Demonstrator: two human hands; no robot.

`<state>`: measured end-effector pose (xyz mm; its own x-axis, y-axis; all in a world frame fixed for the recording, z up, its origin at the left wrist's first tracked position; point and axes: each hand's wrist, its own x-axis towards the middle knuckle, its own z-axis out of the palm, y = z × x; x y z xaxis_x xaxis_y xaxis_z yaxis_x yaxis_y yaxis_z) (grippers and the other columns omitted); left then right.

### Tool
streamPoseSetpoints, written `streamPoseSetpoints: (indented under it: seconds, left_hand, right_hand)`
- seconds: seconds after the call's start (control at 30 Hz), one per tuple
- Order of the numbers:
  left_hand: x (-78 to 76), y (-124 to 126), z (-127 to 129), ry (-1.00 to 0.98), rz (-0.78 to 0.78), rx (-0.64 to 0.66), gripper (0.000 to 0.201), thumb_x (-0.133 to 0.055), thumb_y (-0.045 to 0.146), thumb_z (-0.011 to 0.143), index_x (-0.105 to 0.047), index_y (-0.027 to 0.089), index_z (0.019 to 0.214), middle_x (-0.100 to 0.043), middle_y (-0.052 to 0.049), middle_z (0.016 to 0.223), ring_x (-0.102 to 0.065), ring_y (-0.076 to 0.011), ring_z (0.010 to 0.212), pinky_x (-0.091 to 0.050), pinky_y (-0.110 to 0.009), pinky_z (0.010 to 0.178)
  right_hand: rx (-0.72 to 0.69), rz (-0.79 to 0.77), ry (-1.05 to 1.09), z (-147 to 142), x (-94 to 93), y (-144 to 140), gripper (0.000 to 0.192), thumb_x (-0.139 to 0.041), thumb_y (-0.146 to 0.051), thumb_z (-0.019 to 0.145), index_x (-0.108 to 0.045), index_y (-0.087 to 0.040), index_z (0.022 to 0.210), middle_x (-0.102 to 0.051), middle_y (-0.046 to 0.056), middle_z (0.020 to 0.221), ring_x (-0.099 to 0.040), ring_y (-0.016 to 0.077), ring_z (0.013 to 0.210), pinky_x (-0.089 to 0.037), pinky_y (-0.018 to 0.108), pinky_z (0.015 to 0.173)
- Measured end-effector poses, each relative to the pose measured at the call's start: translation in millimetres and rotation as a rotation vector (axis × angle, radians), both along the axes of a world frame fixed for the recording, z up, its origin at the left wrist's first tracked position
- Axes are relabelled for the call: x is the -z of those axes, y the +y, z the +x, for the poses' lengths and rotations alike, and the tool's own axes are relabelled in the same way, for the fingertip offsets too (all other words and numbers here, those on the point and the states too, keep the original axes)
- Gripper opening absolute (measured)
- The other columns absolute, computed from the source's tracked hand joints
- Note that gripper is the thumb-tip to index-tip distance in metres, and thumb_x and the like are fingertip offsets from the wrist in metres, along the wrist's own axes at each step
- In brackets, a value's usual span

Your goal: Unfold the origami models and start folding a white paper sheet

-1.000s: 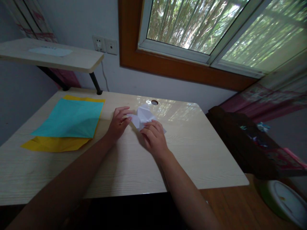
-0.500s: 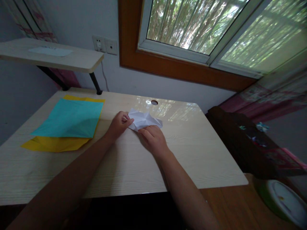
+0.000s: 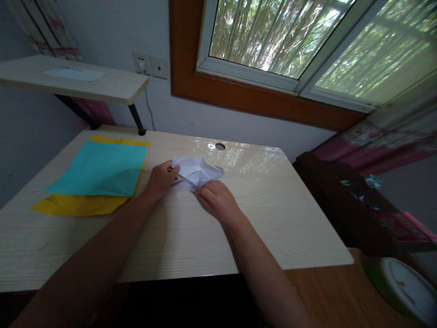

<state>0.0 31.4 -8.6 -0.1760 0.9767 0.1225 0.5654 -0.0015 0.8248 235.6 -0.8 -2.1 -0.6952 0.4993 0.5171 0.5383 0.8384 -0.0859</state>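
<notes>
Head view: 2 bare hands work a creased, partly folded white paper sheet (image 3: 197, 170) lying on the pale wood-grain counter (image 3: 273, 214), near its round cable hole (image 3: 220, 146). The left hand (image 3: 160, 178) has its fingers pinched on the paper's left edge. The right hand (image 3: 217, 200) presses down on its near edge (fingers curled). A turquoise paper sheet (image 3: 99, 168) overlaps a yellow paper sheet (image 3: 77, 205) further left.
</notes>
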Motion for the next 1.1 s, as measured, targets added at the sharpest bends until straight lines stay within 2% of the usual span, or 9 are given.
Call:
streamPoseSetpoints:
  seconds: [0.13,0.33,0.4,0.53,0.73,0.93,1.1]
  left_hand:
    - [-1.8,0,-1,-0.137,0.05,-0.071,0.023,-0.06,0.035,0.084,-0.062,0.021,0.065,-0.063,0.0,0.056,-0.054,-0.0167,0.052,-0.036,-0.026,0.056]
    - [-2.4,1,0,-0.321,0.078,-0.136,0.021,-0.062,0.034,0.083,-0.064,0.02,0.069,-0.065,-0.002,0.065,-0.058,-0.0199,0.063,-0.039,-0.026,0.058]
    - [0.6,2,0,-0.397,0.049,-0.134,0.021,-0.061,0.038,0.084,-0.065,0.02,0.074,-0.065,-0.002,0.067,-0.06,-0.021,0.066,-0.042,-0.027,0.059]
    - [4.9,3,3,-0.668,0.003,-0.092,0.024,-0.063,0.043,0.082,-0.065,0.02,0.087,-0.068,-0.003,0.075,-0.065,-0.023,0.075,-0.05,-0.029,0.064]
    - [-3.4,3,7,-0.933,-0.007,-0.062,0.028,-0.067,0.037,0.076,-0.062,0.018,0.096,-0.07,-0.004,0.085,-0.067,-0.0212,0.074,-0.052,-0.031,0.066]
    - [-1.9,5,3,-0.966,-0.024,-0.046,0.025,-0.066,0.033,0.077,-0.061,0.018,0.096,-0.07,-0.005,0.089,-0.066,-0.0193,0.071,-0.045,-0.026,0.056]
    - [-3.1,4,2,-0.971,-0.063,-0.011,0.023,-0.064,0.036,0.078,-0.06,0.02,0.094,-0.069,-0.004,0.086,-0.065,-0.0196,0.071,-0.043,-0.027,0.053]
  right_hand:
    - [-0.02,-0.089,0.011,1,0.2,0,0.016,-0.053,-0.027,0.1,-0.068,-0.02,0.104,-0.07,0.008,0.092,-0.061,0.0204,0.086,-0.046,0.033,0.076]
    - [-0.021,-0.251,0.039,3,-0.8,-1,0.022,-0.054,-0.035,0.101,-0.068,-0.02,0.095,-0.07,0.008,0.093,-0.062,0.0204,0.09,-0.05,0.033,0.08]
    - [0.015,-0.273,0.054,3,1.3,0,0.022,-0.052,-0.034,0.101,-0.069,-0.02,0.097,-0.071,0.008,0.094,-0.063,0.0203,0.091,-0.051,0.034,0.082]
    - [0.117,-0.294,0.101,4,4.7,3,0.019,-0.053,-0.029,0.1,-0.067,-0.021,0.11,-0.071,0.009,0.1,-0.063,0.021,0.093,-0.051,0.034,0.083]
    - [0.254,-0.32,0.176,6,3.0,5,0.026,-0.056,-0.027,0.097,-0.064,-0.02,0.121,-0.066,0.009,0.098,-0.062,0.0197,0.085,-0.051,0.032,0.077]
    - [0.3,-0.348,0.285,6,6.3,7,0.025,-0.056,-0.032,0.098,-0.066,-0.021,0.118,-0.062,0.009,0.104,-0.063,0.0184,0.085,-0.052,0.031,0.075]
    - [0.321,-0.342,0.385,8,8.1,10,0.02,-0.053,-0.031,0.1,-0.07,-0.022,0.102,-0.062,0.006,0.092,-0.061,0.0175,0.079,-0.05,0.031,0.071]
